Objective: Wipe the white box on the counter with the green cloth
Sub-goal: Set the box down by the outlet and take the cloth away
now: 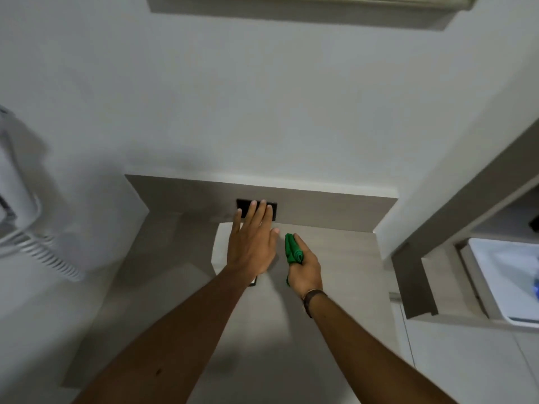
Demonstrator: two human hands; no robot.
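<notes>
A white box [222, 246] stands on the beige counter [344, 258] against the back panel, and my left hand covers most of it. My left hand [253, 243] lies flat on the box with its fingers stretched out, the fingertips reaching over a black wall plate [243, 206] behind. Just to the right, my right hand [304, 269] is closed around a folded green cloth [292, 248]. The cloth sticks forward out of the fist and sits beside the box's right edge; I cannot tell whether it touches the box. A small dark edge [253, 283] shows under my left wrist.
A white wall-mounted device with a coiled cord [43, 252] hangs at the left. A white wall corner and a grey ledge [414, 275] close in the counter on the right, with a white sink [501, 275] beyond. The back panel [320, 209] rises behind the counter.
</notes>
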